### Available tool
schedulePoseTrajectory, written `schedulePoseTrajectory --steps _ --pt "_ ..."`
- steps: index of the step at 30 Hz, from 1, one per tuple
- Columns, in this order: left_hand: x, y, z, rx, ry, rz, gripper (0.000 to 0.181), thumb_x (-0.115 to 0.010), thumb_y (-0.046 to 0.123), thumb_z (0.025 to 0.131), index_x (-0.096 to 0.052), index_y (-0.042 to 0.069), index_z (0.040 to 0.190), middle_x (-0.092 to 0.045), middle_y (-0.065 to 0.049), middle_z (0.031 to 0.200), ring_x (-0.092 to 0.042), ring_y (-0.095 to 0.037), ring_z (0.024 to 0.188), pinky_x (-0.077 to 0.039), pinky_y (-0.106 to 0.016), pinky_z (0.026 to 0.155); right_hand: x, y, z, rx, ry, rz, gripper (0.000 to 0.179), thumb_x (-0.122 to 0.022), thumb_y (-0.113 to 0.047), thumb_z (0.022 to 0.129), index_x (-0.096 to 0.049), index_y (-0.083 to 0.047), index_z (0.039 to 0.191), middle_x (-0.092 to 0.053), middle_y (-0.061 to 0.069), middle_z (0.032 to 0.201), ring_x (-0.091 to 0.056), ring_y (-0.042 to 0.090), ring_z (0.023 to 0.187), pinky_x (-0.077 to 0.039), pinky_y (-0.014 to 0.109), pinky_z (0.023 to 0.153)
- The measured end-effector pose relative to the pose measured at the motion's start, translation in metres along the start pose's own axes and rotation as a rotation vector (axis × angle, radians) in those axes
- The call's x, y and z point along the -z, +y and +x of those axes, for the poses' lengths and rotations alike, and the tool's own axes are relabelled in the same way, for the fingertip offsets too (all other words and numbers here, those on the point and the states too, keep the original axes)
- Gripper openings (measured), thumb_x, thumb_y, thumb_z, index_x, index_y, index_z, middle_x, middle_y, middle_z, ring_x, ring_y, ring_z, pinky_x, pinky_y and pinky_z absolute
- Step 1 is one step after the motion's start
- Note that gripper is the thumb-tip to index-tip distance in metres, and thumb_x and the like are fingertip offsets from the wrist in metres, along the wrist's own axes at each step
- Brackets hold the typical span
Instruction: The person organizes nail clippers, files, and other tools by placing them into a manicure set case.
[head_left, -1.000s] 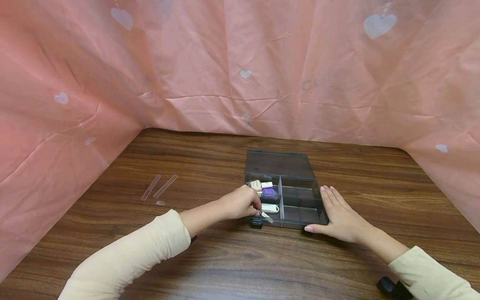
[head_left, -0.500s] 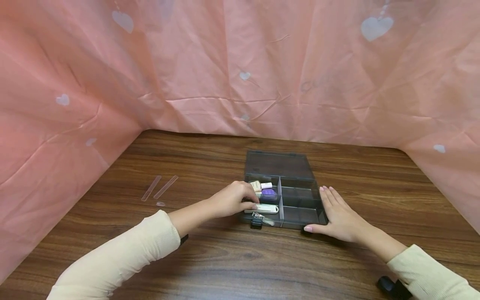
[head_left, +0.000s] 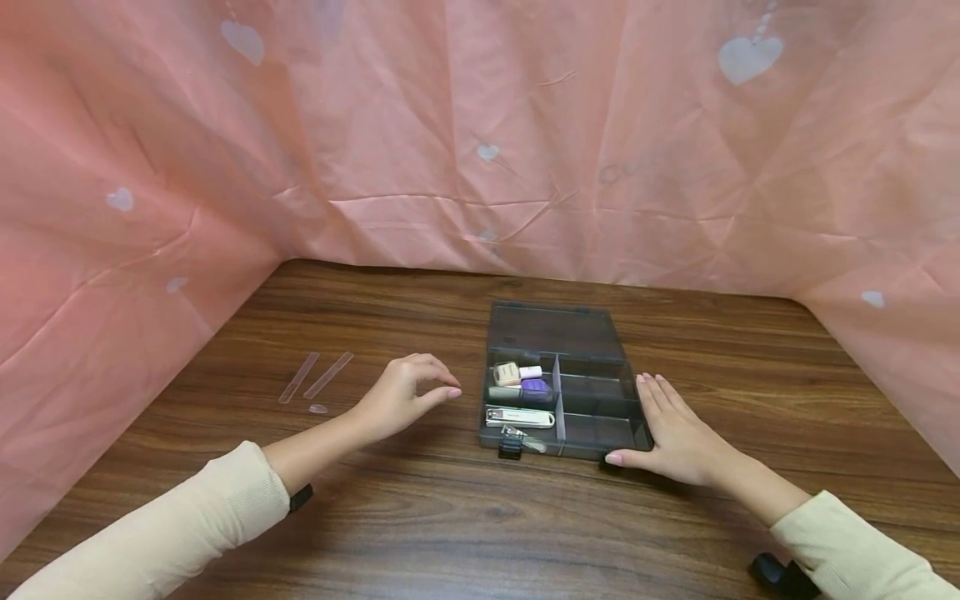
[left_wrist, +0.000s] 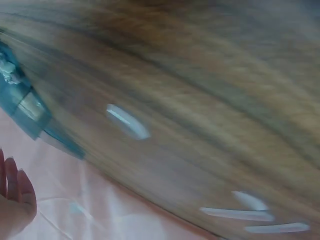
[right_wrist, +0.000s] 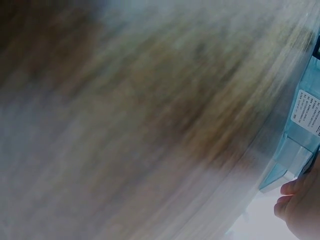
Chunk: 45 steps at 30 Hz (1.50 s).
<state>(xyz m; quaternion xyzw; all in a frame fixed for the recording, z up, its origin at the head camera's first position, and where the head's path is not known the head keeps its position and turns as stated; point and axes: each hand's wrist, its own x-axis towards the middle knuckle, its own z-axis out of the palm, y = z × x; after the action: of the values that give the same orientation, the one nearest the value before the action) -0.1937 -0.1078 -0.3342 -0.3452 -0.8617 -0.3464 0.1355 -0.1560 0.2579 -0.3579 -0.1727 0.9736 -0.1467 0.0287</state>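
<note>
I log left grip [head_left: 408, 397] released, left of the dark case [head_left: 600, 429]; right grip [head_left: 686, 442] released, laid along its right wall. White label [right_wrist: 306, 112]: print too small to read.

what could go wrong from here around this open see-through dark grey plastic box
The small clear oval piece appears close to the left hand, so the cream left sleeve might brush it away.
The beige bottle with a white cap and the purple bottle lie sideways, so they could leak if not tightly closed.
The see-through dark grey plastic box is open; if the right hand, along its right side, tilted it, the small silver nail clipper could slide.
</note>
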Motion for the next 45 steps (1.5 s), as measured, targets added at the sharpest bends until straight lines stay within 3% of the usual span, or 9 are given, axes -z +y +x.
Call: schedulePoseTrajectory --steps 7,19,24,32,45 --pt "0.007 -0.016 -0.023 0.070 0.060 0.006 0.007 -0.072 0.014 0.079 -0.072 0.010 0.084 -0.068 0.000 0.085 -0.063 -0.015 0.085 -0.051 -0.033 0.070 0.001 0.000 -0.001 -0.001 0.005 0.000 0.116 -0.061 -0.066 0.075 -0.010 0.013 0.143 -0.011 0.033 0.149 -0.006 0.046 0.139 -0.013 0.056 0.112" --pt "0.025 -0.043 -0.066 0.194 0.043 0.106 0.012 -0.070 0.013 0.081 -0.071 0.006 0.090 -0.068 -0.002 0.091 -0.064 -0.020 0.089 -0.053 -0.035 0.076 0.001 -0.003 0.001 0.006 0.002 -0.017 0.116 -0.061 -0.065 0.074 -0.011 0.015 0.142 -0.012 0.035 0.148 -0.008 0.047 0.139 -0.017 0.058 0.110" --pt "0.031 -0.053 -0.077 0.191 0.010 0.098 0.012 -0.071 0.012 0.080 -0.071 0.005 0.091 -0.067 -0.003 0.091 -0.063 -0.018 0.085 -0.053 -0.028 0.070 0.003 -0.004 0.001 0.004 -0.003 -0.015 0.116 -0.061 -0.065 0.074 -0.011 0.014 0.142 -0.012 0.035 0.148 -0.008 0.047 0.138 -0.017 0.058 0.109" --pt "0.035 -0.065 -0.087 0.191 -0.068 0.091 0.020 -0.073 0.015 0.077 -0.071 0.007 0.095 -0.067 0.000 0.094 -0.061 -0.014 0.087 -0.049 -0.021 0.069 0.003 -0.005 0.000 0.004 -0.010 -0.005 0.115 -0.061 -0.064 0.075 -0.010 0.014 0.142 -0.011 0.035 0.149 -0.008 0.047 0.139 -0.016 0.058 0.110" --pt "0.037 -0.072 -0.088 0.236 -0.098 0.027 0.017 -0.076 0.008 0.072 -0.072 0.007 0.088 -0.064 -0.002 0.093 -0.058 -0.009 0.084 -0.049 -0.020 0.068 0.003 -0.004 -0.001 0.001 -0.013 0.001 0.115 -0.061 -0.065 0.076 -0.009 0.015 0.142 -0.009 0.034 0.149 -0.006 0.047 0.139 -0.014 0.057 0.111"
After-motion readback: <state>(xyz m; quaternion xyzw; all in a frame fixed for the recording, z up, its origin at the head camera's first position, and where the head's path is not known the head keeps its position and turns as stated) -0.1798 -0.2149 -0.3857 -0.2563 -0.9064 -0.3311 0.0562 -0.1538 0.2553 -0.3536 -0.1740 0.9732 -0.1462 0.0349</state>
